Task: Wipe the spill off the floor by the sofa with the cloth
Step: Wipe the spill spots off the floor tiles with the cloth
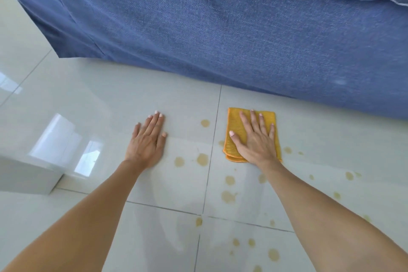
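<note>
A folded orange cloth [234,126] lies flat on the pale tiled floor close to the blue sofa [220,28]. My right hand [257,139] presses down on it, palm flat and fingers spread. My left hand [149,139] rests flat on the bare tile to the left, holding nothing. The spill shows as several brownish drops: one drop [205,123] between the hands, more drops [202,159] just below, and others scattered toward me and to the right, such as a drop [273,254] near the bottom.
The sofa's fabric skirt [309,86] runs across the top and reaches the floor right behind the cloth. A white block-like object [28,179] stands on the floor at the left. Glossy floor tiles [66,99] reflect light at the left.
</note>
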Demonstrator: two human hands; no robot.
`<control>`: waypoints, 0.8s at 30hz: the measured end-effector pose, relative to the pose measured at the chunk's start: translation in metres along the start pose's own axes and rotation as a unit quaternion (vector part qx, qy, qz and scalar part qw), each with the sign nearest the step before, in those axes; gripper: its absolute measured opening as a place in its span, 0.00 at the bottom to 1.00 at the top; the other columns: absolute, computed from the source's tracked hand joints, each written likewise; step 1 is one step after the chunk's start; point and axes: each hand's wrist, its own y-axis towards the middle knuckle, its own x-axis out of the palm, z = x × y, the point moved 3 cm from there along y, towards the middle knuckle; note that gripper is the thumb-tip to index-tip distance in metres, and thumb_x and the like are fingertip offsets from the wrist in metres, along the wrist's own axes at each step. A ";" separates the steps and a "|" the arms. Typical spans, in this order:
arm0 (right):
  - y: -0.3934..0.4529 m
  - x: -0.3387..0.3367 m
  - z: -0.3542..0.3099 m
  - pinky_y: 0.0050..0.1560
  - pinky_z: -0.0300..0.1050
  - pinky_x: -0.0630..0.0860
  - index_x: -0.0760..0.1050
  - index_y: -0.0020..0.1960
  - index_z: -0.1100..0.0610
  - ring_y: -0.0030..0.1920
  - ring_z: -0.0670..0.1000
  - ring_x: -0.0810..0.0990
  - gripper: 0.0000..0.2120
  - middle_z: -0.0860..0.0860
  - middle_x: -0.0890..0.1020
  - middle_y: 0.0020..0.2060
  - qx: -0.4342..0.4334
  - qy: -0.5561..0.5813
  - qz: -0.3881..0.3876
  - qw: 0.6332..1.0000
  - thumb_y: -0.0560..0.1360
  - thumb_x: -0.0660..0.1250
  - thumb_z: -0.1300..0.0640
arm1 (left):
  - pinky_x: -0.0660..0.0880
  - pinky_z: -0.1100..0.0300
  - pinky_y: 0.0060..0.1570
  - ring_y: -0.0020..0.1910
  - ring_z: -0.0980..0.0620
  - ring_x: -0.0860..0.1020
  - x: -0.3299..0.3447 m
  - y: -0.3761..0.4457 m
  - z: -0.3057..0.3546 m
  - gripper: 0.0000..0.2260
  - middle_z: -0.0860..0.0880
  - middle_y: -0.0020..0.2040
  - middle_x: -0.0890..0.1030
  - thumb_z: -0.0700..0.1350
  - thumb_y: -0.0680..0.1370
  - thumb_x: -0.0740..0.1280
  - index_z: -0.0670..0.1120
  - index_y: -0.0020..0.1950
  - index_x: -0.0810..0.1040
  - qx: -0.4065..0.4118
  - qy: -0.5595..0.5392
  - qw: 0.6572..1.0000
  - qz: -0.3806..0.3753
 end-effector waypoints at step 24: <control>0.050 0.007 -0.075 0.75 0.65 0.37 0.45 0.79 0.39 0.79 0.53 0.41 0.31 0.45 0.44 0.80 0.000 -0.008 -0.006 1.000 0.78 0.45 0.33 | 0.44 0.54 0.76 0.78 0.58 0.46 0.000 -0.055 -0.047 0.29 0.59 0.78 0.44 0.60 0.79 0.42 0.54 0.79 0.43 -0.017 0.010 0.999 0.044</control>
